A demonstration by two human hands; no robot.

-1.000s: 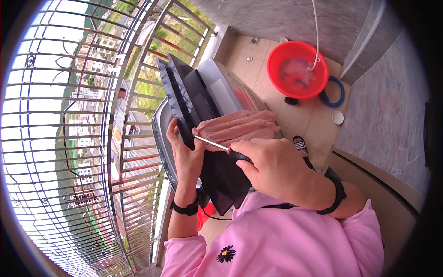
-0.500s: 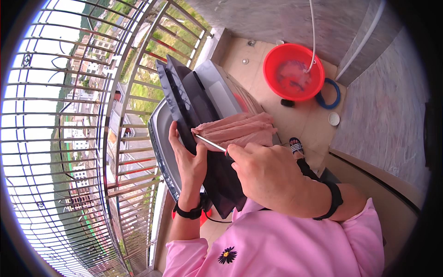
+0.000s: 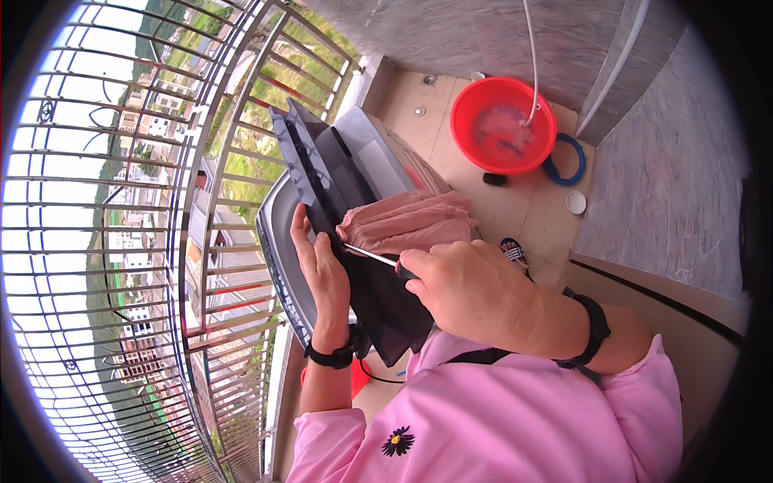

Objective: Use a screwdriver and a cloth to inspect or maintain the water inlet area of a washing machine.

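Note:
My right hand (image 3: 483,294) is closed round the red-and-black handle of a screwdriver (image 3: 372,256). Its thin metal shaft points left, with the tip at the dark panel, beside a bunched pink cloth (image 3: 407,224). Along the left side of this upright, lid-like dark panel (image 3: 378,310), my left hand (image 3: 324,270) lies with fingers stretched out against it. The panel stands over a grey appliance body (image 3: 366,153), which looks like a top-loading washing machine. Where the screwdriver's tip meets the panel is too small to make out.
Water fills part of a red tub (image 3: 503,90) by the wall, with a white hose (image 3: 532,64) hanging into it. Near it are a blue ring (image 3: 580,165), a black brush-like object (image 3: 494,179) and a white cup (image 3: 576,202). Metal railings (image 3: 217,241) run along the left.
My left thumb has shifted from across the panel toward its left edge, close to the fingers. The screwdriver stays near the same spot, and the view has shifted slightly.

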